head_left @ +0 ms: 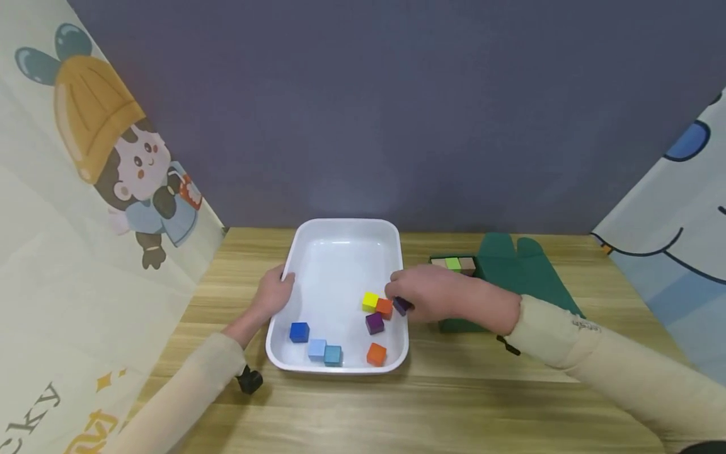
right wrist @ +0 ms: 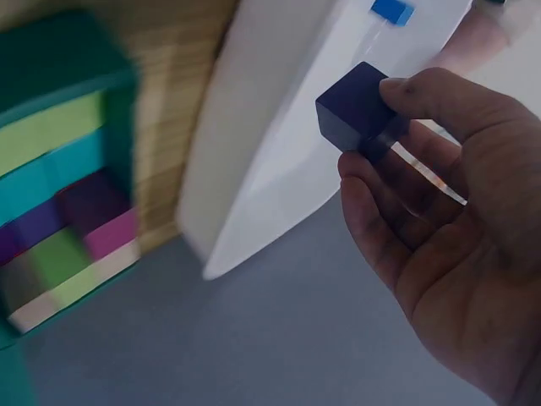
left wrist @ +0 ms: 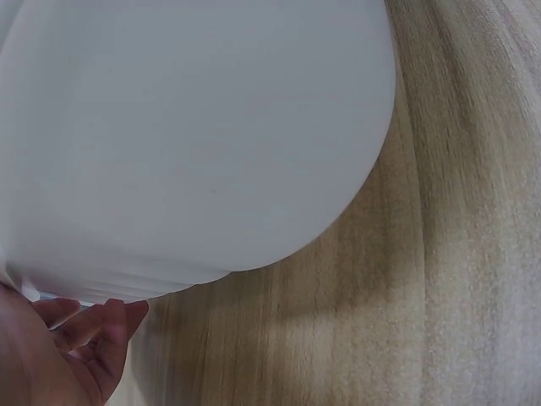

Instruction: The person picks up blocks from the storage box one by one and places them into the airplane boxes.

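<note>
A white tray point(head_left: 337, 265) stands on the table, and my left hand point(head_left: 275, 291) grips its left side, thumb over the rim. In the left wrist view the fingers point(left wrist: 106, 342) of that hand curl against the tray's outer wall. Between thumb and fingertips my right hand point(head_left: 431, 291) pinches a dark wooden cube point(right wrist: 359, 110) over the tray's right rim. Loose inside the tray lie a yellow cube point(head_left: 370, 301), a red-orange cube point(head_left: 384, 308), a purple cube point(head_left: 375, 323), an orange cube point(head_left: 376, 354), a blue cube point(head_left: 299, 332), a light blue cube point(head_left: 317, 350) and a teal cube point(head_left: 333, 356).
Right of the tray sits a green box point(right wrist: 118, 110) holding several coloured cubes, partly hidden by my right forearm in the head view. Its green lid flap point(head_left: 505, 268) spreads to the right. A dark grey panel point(head_left: 363, 113) rises behind the wooden table point(head_left: 482, 397).
</note>
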`<act>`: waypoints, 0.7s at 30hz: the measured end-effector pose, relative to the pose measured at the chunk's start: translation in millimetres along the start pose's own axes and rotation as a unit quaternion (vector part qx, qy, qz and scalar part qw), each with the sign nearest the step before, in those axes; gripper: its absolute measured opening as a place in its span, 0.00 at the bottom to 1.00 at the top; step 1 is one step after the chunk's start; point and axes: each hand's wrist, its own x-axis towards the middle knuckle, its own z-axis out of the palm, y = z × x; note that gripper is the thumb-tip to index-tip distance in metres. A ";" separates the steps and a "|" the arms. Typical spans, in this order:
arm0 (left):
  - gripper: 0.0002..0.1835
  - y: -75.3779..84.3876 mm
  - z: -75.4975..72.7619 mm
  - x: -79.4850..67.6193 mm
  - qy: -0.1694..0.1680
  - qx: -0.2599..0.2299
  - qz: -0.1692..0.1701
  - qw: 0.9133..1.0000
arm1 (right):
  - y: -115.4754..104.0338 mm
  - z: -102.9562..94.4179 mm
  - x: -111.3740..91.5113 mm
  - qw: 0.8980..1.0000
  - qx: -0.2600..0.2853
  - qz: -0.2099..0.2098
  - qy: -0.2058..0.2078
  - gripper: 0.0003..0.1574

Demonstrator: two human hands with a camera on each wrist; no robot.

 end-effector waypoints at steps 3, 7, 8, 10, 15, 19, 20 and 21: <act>0.26 -0.5 0.0 -1.4 -0.001 -0.003 -0.001 1.000 | 21.0 -0.3 -10.3 1.000 0.013 0.012 0.022 0.08; 0.26 -2.9 -0.3 -0.4 0.000 -0.007 0.002 1.000 | 51.4 0.6 -24.2 0.997 0.047 0.029 0.047 0.09; 0.25 -3.3 -0.7 0.1 0.003 -0.008 0.003 1.000 | 58.7 1.3 -27.6 0.997 0.054 0.033 0.051 0.09; 0.25 -4.8 -1.4 1.6 0.008 -0.007 0.007 1.000 | 72.2 2.4 -32.7 0.996 0.063 0.043 0.055 0.08; 0.25 -7.6 -1.9 3.7 0.011 -0.001 0.010 1.000 | 98.2 8.0 -39.1 0.993 0.073 0.074 0.047 0.12; 0.26 -7.1 0.0 3.1 0.004 -0.006 0.006 1.000 | 111.8 15.5 -41.4 0.992 0.069 0.096 0.037 0.15; 0.26 -7.0 0.7 2.8 0.003 -0.007 0.002 1.000 | 114.2 17.7 -41.9 0.992 0.067 0.100 0.034 0.15; 0.26 -7.1 1.3 2.6 -0.001 -0.007 0.000 1.000 | 116.2 20.1 -42.3 0.992 0.064 0.103 0.030 0.15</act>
